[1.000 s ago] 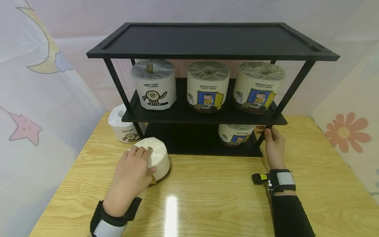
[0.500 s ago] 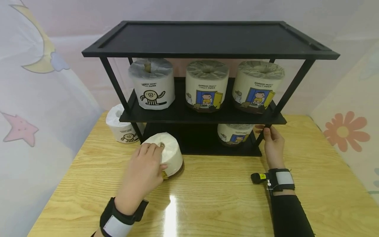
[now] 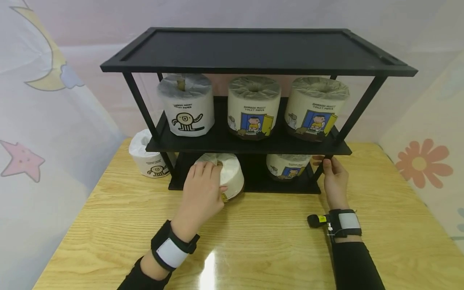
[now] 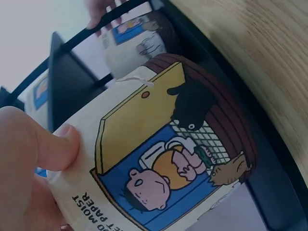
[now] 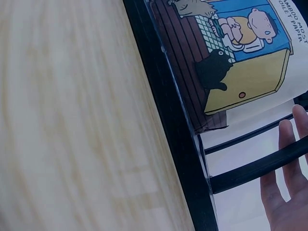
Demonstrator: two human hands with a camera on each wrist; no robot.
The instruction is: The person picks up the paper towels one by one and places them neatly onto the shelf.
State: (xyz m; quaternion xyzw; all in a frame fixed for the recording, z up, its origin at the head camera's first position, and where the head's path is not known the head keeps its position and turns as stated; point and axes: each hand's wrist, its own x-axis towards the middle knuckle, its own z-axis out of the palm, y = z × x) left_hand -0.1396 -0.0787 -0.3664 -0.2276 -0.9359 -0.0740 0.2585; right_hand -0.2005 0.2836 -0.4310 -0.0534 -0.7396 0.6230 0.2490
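Note:
A wrapped toilet paper roll (image 3: 233, 177), tilted, is at the front of the black rack's (image 3: 279, 150) bottom shelf, left of its middle. My left hand (image 3: 203, 193) grips this roll from the top left, thumb against its side; the left wrist view shows its printed cartoon (image 4: 154, 163). Whether its base touches the shelf cannot be told. My right hand (image 3: 335, 181) holds the rack's lower right front post (image 3: 318, 172), thumb in front and fingers behind. Just left of that post, another toilet paper roll (image 5: 250, 53) stands on the bottom shelf.
Three toilet paper rolls stand on the middle shelf, including a middle one (image 3: 253, 108). One white roll (image 3: 145, 155) stands on the wooden table (image 3: 268, 241) behind the rack's left side. The top shelf (image 3: 253, 50) overhangs the others. A printed cloth (image 3: 54, 169) hangs behind.
My left hand has carried the toilet paper roll rightward and away from me, from the table left of the rack to the bottom shelf's front. My right hand stays on the post.

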